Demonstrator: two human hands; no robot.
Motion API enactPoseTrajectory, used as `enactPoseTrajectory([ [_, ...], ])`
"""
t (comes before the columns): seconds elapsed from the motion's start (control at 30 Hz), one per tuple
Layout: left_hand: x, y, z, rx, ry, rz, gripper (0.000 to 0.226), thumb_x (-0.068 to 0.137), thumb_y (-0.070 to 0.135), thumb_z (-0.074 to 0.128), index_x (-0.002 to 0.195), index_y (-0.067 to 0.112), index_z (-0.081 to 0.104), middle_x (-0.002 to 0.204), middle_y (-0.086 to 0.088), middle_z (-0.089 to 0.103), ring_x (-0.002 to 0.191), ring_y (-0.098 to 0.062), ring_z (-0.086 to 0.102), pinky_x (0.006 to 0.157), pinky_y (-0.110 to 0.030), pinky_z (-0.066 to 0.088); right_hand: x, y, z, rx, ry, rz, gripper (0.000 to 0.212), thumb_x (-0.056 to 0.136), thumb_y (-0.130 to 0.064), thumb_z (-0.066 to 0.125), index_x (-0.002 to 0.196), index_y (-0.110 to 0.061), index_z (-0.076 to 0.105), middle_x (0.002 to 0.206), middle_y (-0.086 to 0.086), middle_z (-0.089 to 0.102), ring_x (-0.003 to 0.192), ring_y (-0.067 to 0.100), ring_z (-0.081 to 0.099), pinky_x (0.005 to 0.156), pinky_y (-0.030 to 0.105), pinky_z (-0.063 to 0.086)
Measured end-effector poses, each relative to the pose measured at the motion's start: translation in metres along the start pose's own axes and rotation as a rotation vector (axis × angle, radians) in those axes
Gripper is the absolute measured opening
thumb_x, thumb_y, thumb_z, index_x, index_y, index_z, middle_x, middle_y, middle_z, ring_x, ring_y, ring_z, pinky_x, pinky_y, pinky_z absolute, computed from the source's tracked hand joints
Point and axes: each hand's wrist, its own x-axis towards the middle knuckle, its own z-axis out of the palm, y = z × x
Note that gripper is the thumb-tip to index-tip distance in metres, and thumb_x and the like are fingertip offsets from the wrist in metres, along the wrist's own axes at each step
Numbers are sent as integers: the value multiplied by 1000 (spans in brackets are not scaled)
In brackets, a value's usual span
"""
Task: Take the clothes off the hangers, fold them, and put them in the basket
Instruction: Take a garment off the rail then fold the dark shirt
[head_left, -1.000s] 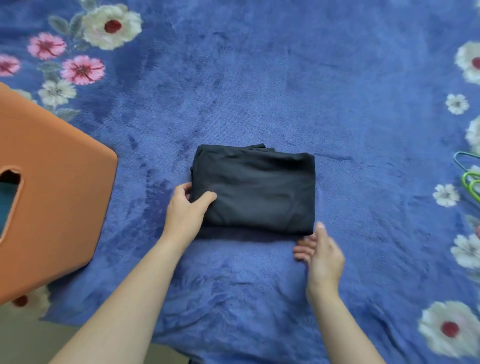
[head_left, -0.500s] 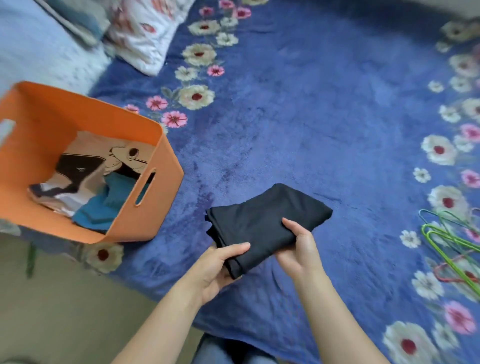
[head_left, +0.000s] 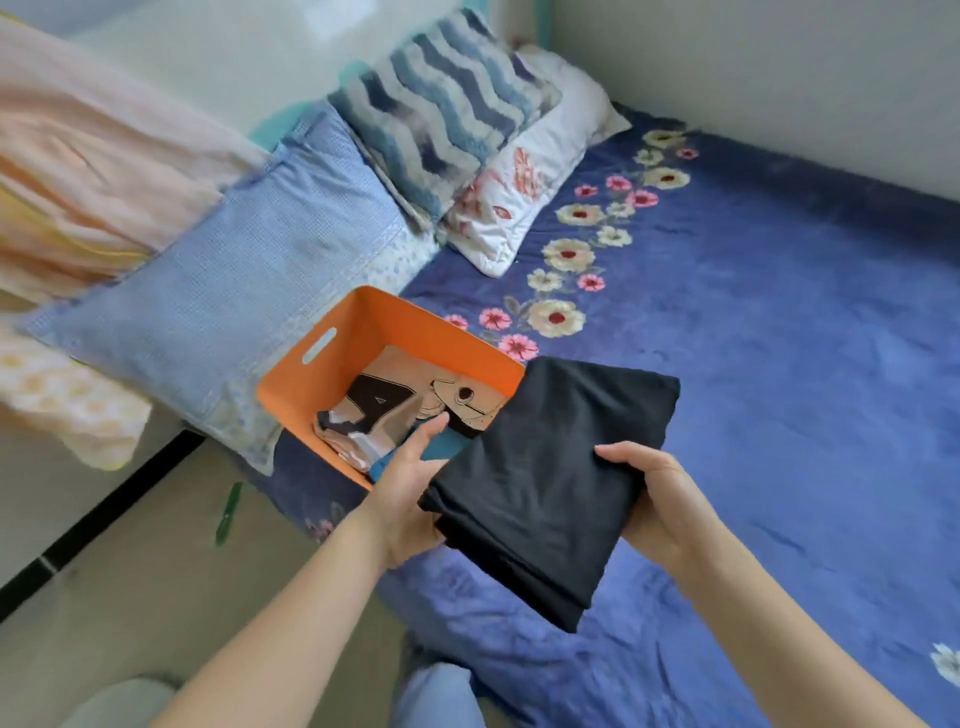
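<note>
A folded black garment (head_left: 550, 478) is held in the air above the bed, its far corner overlapping the near right rim of the orange basket (head_left: 332, 374). My left hand (head_left: 410, 483) grips its left edge, thumb pointing up beside it. My right hand (head_left: 654, 499) grips its right edge with the thumb on top. Inside the basket lie folded clothes (head_left: 395, 410): a beige printed piece and something teal under it. No hangers are in view.
The basket stands on the blue flowered blanket (head_left: 779, 338) at the bed's left edge. Pillows (head_left: 447, 119) and a light blue checked cushion (head_left: 218, 296) lie behind it. A peach curtain (head_left: 78, 171) hangs at left. A green object (head_left: 227, 514) lies on the floor.
Both hands lifted the folded black garment off the blanket and carried it left to the basket. The view swung left and up, bringing the pillows and the basket's inside into view.
</note>
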Motion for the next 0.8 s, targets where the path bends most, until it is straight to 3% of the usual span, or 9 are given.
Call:
enactPoseTrajectory([
  [0.1, 16, 47, -42, 234, -7, -73, 47, 84, 31, 68, 125, 8, 66, 123, -17, 66, 116, -33, 58, 112, -42, 36, 45, 15, 45, -55, 60, 57, 30, 84, -4, 58, 113, -3, 66, 100, 12, 74, 80, 25, 73, 76, 36, 56],
  [0.17, 36, 84, -78, 317, -76, -131, 43, 87, 19, 65, 129, 13, 63, 131, -13, 62, 121, -29, 58, 113, -43, 36, 85, 25, 81, -77, 102, 87, 34, 82, -4, 59, 115, -3, 65, 103, 13, 74, 85, 27, 71, 78, 36, 54],
  [0.3, 73, 142, -144, 401, -28, -125, 49, 85, 9, 62, 131, 24, 57, 124, -4, 67, 104, -24, 68, 81, -29, 56, 163, 45, 146, -91, 122, 165, 35, 80, -2, 59, 115, -2, 66, 103, 15, 74, 89, 31, 70, 78, 36, 55],
  [0.4, 100, 174, -176, 510, 128, -122, 61, 70, 15, 64, 128, 35, 58, 125, 1, 65, 109, -23, 63, 88, -30, 49, 216, 62, 179, -96, 163, 212, 37, 78, -2, 61, 115, -4, 65, 103, 14, 74, 94, 33, 69, 78, 37, 56],
  [0.47, 118, 191, -190, 587, 211, -105, 62, 62, 17, 60, 116, 45, 61, 124, 0, 64, 106, -25, 61, 83, -31, 45, 246, 70, 194, -84, 191, 221, 35, 77, -3, 61, 112, -4, 66, 101, 13, 74, 93, 33, 69, 82, 39, 56],
  [0.57, 146, 209, -212, 787, 238, -15, 62, 76, 2, 53, 124, 42, 57, 125, 0, 59, 94, -20, 59, 67, -23, 43, 289, 84, 209, -63, 227, 229, 39, 73, -2, 63, 112, -3, 67, 103, 14, 74, 102, 35, 68, 93, 45, 53],
  [0.67, 173, 209, -234, 1041, 249, 97, 71, 81, -10, 44, 135, 36, 46, 123, 2, 59, 78, -16, 61, 57, -20, 42, 328, 108, 211, -102, 250, 189, 40, 74, 3, 67, 114, -2, 66, 106, 14, 73, 101, 32, 68, 93, 42, 53],
  [0.73, 183, 199, -241, 1307, 285, 123, 77, 81, -9, 41, 144, 35, 37, 133, 2, 53, 99, -21, 62, 70, -24, 47, 339, 120, 205, -172, 315, 171, 41, 77, -1, 71, 116, -8, 63, 112, 8, 70, 101, 24, 65, 94, 37, 50],
  [0.8, 195, 182, -244, 1561, 319, 75, 78, 83, -7, 41, 151, 29, 26, 144, -2, 41, 124, -24, 50, 90, -30, 47, 355, 134, 195, -220, 358, 149, 62, 73, -19, 76, 131, -14, 55, 127, 4, 63, 108, 20, 61, 97, 35, 48],
])
